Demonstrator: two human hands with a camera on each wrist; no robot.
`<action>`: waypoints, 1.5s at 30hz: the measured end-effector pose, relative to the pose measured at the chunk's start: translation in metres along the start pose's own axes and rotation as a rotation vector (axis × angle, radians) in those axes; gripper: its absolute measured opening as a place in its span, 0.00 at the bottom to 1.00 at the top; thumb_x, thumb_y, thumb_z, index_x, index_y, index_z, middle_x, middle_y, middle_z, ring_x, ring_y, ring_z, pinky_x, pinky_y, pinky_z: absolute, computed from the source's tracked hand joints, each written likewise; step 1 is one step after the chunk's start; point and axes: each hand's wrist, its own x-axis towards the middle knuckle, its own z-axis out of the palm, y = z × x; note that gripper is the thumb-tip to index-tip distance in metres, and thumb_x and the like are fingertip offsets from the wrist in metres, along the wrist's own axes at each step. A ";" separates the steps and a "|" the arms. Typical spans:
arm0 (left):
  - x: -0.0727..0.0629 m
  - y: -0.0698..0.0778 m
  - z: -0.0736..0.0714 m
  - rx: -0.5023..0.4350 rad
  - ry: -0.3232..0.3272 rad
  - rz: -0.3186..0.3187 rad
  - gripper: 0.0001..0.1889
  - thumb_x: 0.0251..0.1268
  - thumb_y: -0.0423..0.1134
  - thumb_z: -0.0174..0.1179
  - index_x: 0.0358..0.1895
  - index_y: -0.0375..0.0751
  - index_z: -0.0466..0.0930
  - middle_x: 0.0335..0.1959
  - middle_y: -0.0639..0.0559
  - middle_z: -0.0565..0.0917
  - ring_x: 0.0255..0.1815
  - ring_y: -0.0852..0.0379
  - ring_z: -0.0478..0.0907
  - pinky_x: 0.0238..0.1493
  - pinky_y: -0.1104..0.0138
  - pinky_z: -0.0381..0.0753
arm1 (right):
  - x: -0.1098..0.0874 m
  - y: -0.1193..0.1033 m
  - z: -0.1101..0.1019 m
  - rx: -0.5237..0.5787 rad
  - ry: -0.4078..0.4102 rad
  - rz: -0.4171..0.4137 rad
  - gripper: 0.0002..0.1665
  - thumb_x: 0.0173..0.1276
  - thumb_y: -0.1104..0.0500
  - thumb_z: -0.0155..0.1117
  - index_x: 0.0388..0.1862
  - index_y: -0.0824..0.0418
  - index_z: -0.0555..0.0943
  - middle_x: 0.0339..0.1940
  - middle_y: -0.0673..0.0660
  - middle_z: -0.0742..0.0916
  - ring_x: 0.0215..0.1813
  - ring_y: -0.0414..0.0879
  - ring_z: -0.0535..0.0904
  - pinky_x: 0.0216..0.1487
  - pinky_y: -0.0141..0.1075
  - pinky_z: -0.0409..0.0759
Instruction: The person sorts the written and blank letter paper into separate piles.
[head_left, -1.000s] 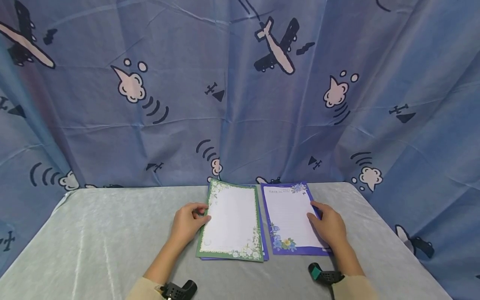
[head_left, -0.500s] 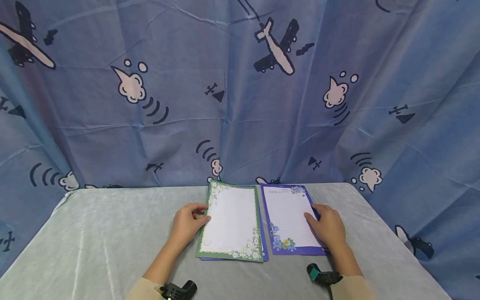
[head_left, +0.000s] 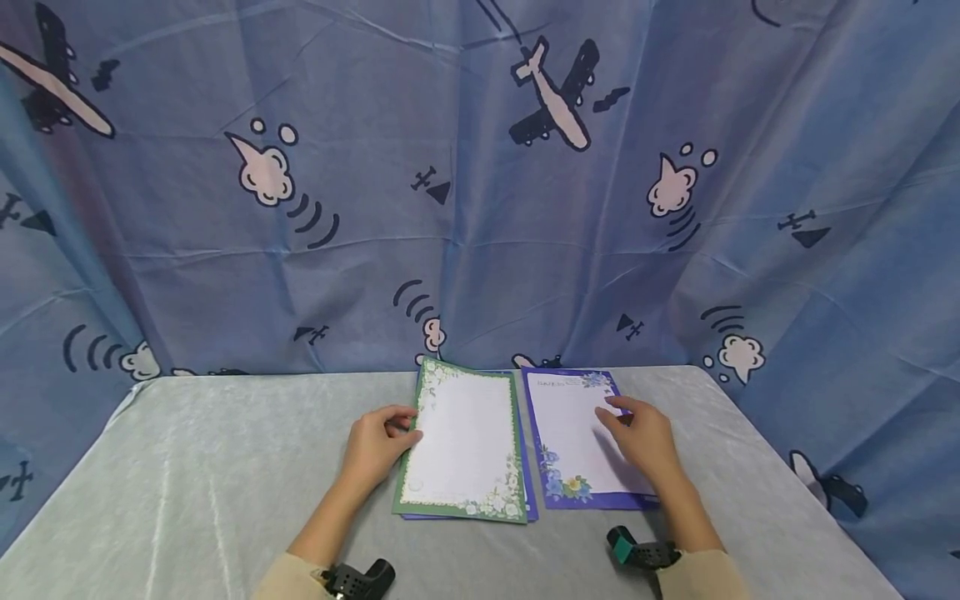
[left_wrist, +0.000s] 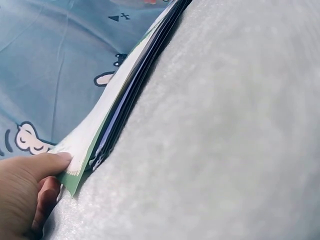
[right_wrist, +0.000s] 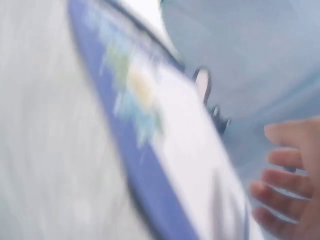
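Observation:
My left hand (head_left: pixel 380 442) pinches the left edge of a green-bordered sheet of paper (head_left: pixel 465 437), printed with white flowers. In the left wrist view the thumb lies on top of this sheet (left_wrist: pixel 82 145), whose near corner is lifted off a stack of other sheets (left_wrist: pixel 125 102). A purple-bordered sheet (head_left: pixel 573 442) with blue and yellow flowers lies to the right. Over its right side hovers my right hand (head_left: pixel 648 433), fingers apart and holding nothing. In the right wrist view the fingers of the right hand (right_wrist: pixel 290 180) are spread beside the blurred purple-bordered sheet (right_wrist: pixel 125 145).
Both piles lie on a table with a pale grey cloth (head_left: pixel 262 467). Behind it hangs a blue curtain (head_left: pixel 360 183) with airplane prints. Dark camera mounts sit at both wrists, and more purple-edged paper (head_left: pixel 531 492) shows under the green-bordered sheet.
My right hand has let go of the right edge of the purple-bordered sheet, risen and moved left over it. The left hand keeps its pinch in place.

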 end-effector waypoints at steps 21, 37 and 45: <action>0.002 -0.001 -0.002 -0.042 0.002 -0.044 0.13 0.54 0.30 0.74 0.45 0.41 0.90 0.36 0.46 0.90 0.28 0.62 0.79 0.32 0.73 0.77 | -0.031 -0.083 0.059 0.624 -0.145 0.018 0.19 0.72 0.59 0.66 0.58 0.67 0.83 0.56 0.65 0.87 0.50 0.52 0.87 0.41 0.36 0.88; 0.001 0.001 -0.005 -0.211 -0.016 -0.120 0.11 0.57 0.30 0.72 0.45 0.41 0.89 0.32 0.45 0.91 0.31 0.60 0.85 0.33 0.73 0.80 | -0.038 -0.078 0.080 0.468 -0.075 -0.047 0.24 0.68 0.60 0.69 0.61 0.67 0.80 0.58 0.63 0.87 0.59 0.55 0.86 0.62 0.45 0.81; 0.003 0.000 -0.006 -0.314 0.006 -0.137 0.10 0.58 0.30 0.72 0.43 0.37 0.88 0.32 0.44 0.91 0.28 0.64 0.84 0.27 0.73 0.78 | -0.036 -0.075 0.084 0.457 -0.060 -0.053 0.22 0.66 0.62 0.70 0.58 0.65 0.83 0.55 0.61 0.89 0.59 0.54 0.85 0.66 0.48 0.78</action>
